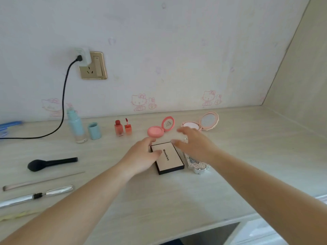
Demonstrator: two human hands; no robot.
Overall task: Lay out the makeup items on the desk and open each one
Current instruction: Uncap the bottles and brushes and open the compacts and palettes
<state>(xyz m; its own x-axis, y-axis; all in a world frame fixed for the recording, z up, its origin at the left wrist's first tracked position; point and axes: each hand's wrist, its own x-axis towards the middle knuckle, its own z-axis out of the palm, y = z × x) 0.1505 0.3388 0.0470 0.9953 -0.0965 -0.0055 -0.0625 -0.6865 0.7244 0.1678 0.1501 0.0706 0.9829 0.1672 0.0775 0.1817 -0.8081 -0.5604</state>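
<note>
The palette (168, 157) lay closed on the desk (177, 195), and I had my left hand (141, 157) on its left edge, thumb on the lid, fingers loosely curved. My right hand (192, 144) hovered spread wide just above its far right corner. Beyond them stood the open blush (156, 131) and compact (203, 123); a silver case (197, 166) lay under my right wrist.

Palette (168, 157) lies mid-desk (247, 156), my landmark. Behind it: two open compacts (160, 129) (203, 123). Behind-left: lip tint (118, 128) w/ its cap (127, 127), then bottle (77, 127) & its cap (94, 131). Far left: brushes (51, 163). Just right, touching: foil-wrapped item (197, 165).
</note>
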